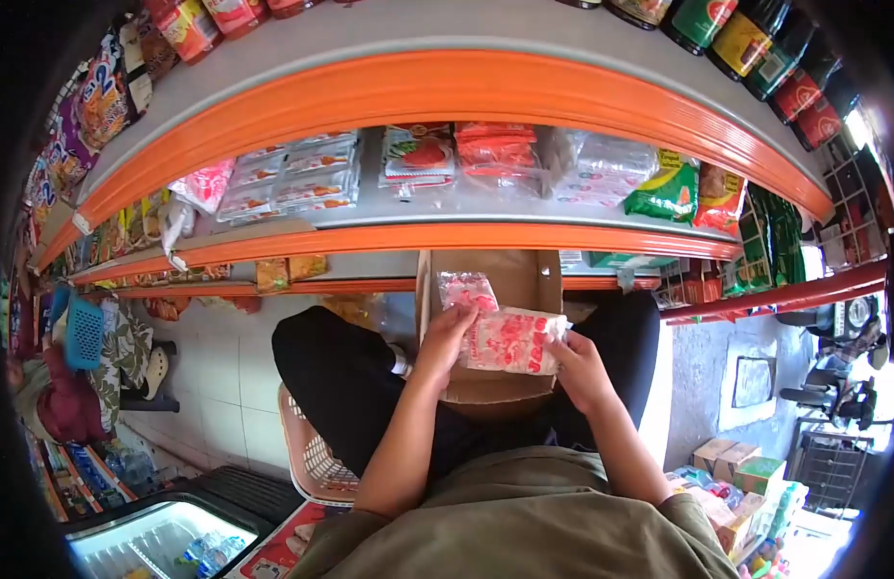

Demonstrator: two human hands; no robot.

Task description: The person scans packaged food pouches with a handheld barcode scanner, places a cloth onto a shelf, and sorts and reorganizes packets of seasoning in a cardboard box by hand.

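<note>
Over the open cardboard box (524, 270) between my knees, I hold clear plastic packets with red print. My left hand (445, 343) is closed on the left edge of the larger packet (512, 340), thumb on top. A smaller red-printed packet (464, 289) sticks up beside that thumb; whether it is a separate packet or a folded part, I cannot tell. My right hand (582, 369) pinches the right edge of the larger packet between thumb and fingers. The contents of the packets look pale, but their kind is not clear.
Orange-edged shelves (466, 82) stretch across in front, with silver sachets (292, 179), plastic-wrapped packs (601, 164) and sauce bottles (746, 39). A pink basket (316, 449) stands by my left leg. Another person (66, 405) with a blue basket (84, 328) is at the far left.
</note>
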